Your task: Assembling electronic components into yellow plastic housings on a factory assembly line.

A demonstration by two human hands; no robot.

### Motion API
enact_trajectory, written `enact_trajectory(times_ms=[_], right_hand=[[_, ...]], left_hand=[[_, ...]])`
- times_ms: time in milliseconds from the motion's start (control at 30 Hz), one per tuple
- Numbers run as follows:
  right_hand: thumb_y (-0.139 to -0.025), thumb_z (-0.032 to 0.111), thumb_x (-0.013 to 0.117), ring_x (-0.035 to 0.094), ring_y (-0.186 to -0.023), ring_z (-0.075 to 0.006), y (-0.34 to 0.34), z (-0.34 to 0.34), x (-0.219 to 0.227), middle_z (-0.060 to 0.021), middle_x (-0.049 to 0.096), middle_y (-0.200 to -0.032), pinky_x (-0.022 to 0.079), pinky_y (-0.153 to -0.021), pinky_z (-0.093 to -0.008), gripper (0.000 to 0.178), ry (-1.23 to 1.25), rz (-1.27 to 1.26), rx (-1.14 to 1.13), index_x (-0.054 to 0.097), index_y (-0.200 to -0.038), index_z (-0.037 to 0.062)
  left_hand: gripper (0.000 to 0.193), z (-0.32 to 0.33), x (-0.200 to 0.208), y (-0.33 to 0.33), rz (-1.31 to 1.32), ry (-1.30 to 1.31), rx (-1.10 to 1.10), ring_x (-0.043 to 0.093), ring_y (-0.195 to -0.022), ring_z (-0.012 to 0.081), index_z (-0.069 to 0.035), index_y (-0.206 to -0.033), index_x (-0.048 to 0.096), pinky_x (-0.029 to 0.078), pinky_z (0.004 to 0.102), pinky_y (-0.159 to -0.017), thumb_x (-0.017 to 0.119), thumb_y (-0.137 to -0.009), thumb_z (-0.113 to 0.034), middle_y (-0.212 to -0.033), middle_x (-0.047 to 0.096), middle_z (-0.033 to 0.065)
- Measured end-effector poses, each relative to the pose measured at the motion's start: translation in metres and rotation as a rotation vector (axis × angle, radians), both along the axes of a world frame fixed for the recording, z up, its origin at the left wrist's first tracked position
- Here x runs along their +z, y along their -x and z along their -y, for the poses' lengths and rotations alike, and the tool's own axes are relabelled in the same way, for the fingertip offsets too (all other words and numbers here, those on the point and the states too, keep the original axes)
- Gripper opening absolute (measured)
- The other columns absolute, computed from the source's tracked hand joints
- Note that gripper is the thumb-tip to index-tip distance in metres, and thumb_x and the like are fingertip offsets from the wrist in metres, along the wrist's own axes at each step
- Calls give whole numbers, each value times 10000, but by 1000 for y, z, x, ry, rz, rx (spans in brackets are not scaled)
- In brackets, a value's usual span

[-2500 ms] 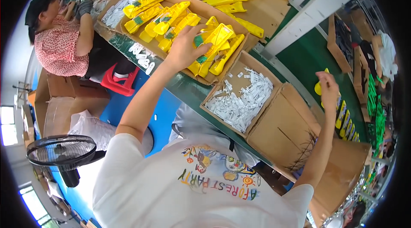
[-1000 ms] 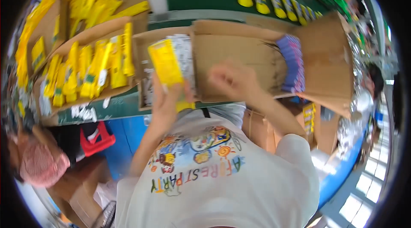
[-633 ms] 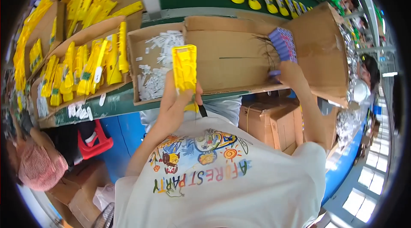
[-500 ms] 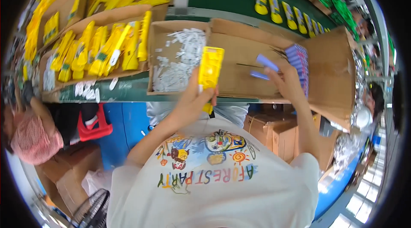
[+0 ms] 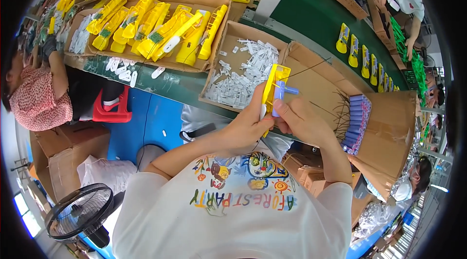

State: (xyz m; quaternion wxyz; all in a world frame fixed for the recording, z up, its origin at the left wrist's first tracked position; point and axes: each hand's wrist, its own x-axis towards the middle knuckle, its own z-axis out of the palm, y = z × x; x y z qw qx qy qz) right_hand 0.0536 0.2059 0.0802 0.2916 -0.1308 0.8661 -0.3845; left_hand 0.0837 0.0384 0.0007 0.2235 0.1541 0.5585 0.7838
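My left hand [image 5: 249, 121] is closed around a yellow plastic casing [image 5: 268, 94], its open side tilted toward the right. My right hand [image 5: 307, 121] pinches a purple cylindrical battery [image 5: 278, 94] against the casing. A second purple battery [image 5: 292, 90] juts out to the right beside it. A thin dark wire runs up and right from there. Whether the batteries sit fully inside the casing cannot be seen. Behind my hands, a cardboard box holds many small white plastic pieces [image 5: 238, 81]. Stacked purple batteries [image 5: 359, 113] with dark wires stand in the box on the right.
A carton at the left holds yellow casings [image 5: 155, 32], some with green boards. Loose white parts [image 5: 124, 71] lie on the green bench edge. Assembled yellow units [image 5: 366, 59] line the far green surface. A co-worker in a pink spotted top [image 5: 41, 93] sits left; a black fan [image 5: 80, 212] stands lower left.
My right hand has brought the purple batteries from the right-hand box over to the yellow casing. My left hand has turned the casing more edge-on. The whole view has swung and tilted.
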Motion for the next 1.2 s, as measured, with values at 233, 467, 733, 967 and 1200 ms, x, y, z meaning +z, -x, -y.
enact_trajectory(times_ms=[233,467,733,967,1200], right_hand=[[-974,379,448,546,-454,-248,16,21,-35,-100,551,-501,431,-491,-331,521,-167,-337,211,610,-632,20],[-807,155,679,614,-690,-281,104,52,-93,-86,641,-796,482,-624,-363,111,-112,-705,318,653,-794,48],[-783,57,713,650,-734,-140,91,42,-58,-60,687,-859,516,-674,-283,158,192,-442,125,678,-936,32],[-836,22,677,619,-764,-73,79,41,-46,-50,678,-885,511,-672,-212,213,591,15,-220,670,-1045,-13],[-859,46,652,600,-837,-98,64,53,-33,-28,651,-915,536,-648,-227,241,367,-563,-6,672,-1099,32]], left_hand=[[691,31,5,6,-1,31,36,545,-811,141,-131,-1458,89,487,290,-684,491,-907,-22,-1098,458,89],[245,76,7,10,335,-290,472,570,-684,162,-128,-1183,339,524,332,-659,452,-1005,-252,-887,545,76],[378,65,3,-2,299,-191,329,563,-675,156,-154,-1341,309,512,328,-642,437,-1007,-275,-894,553,87],[388,58,5,-1,279,-79,169,567,-627,131,-126,-1343,290,501,278,-617,425,-1012,-277,-856,554,70],[387,53,4,-1,270,-100,224,568,-635,132,-122,-1337,281,498,271,-611,421,-1014,-283,-853,549,71]])
